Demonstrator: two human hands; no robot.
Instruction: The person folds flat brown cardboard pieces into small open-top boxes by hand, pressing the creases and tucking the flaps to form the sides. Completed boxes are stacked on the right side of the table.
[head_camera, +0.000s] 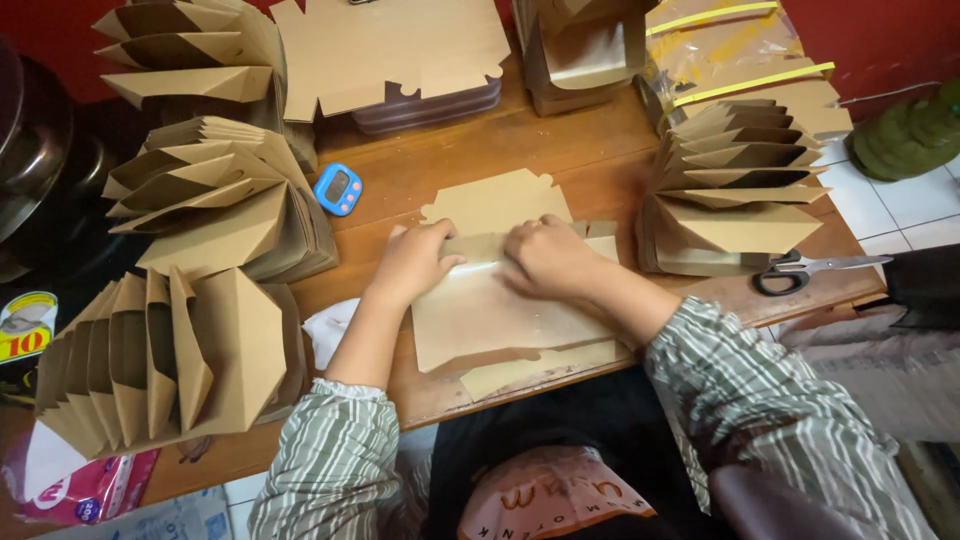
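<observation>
Both hands are down on a flat brown cardboard box blank (500, 300) at the near middle of the wooden table (560, 150): the left hand (412, 262) presses with fingers curled over the folded upper flap, and the right hand (545, 255) lies beside it, fingers bent on the same crease, neither gripping anything else. It looks like the creasing step, a flap being folded flat; the next move likely calls for firm pressure along the fold line. Stacks of folded brown boxes (215, 205) fan out on the left, another stack (735, 190) on the right, flat blanks (390, 50) at the far side. A small blue timer (338, 188) sits left of centre, scissors (800, 272) at the right edge, and a pink printed packet (85, 490) near left.
</observation>
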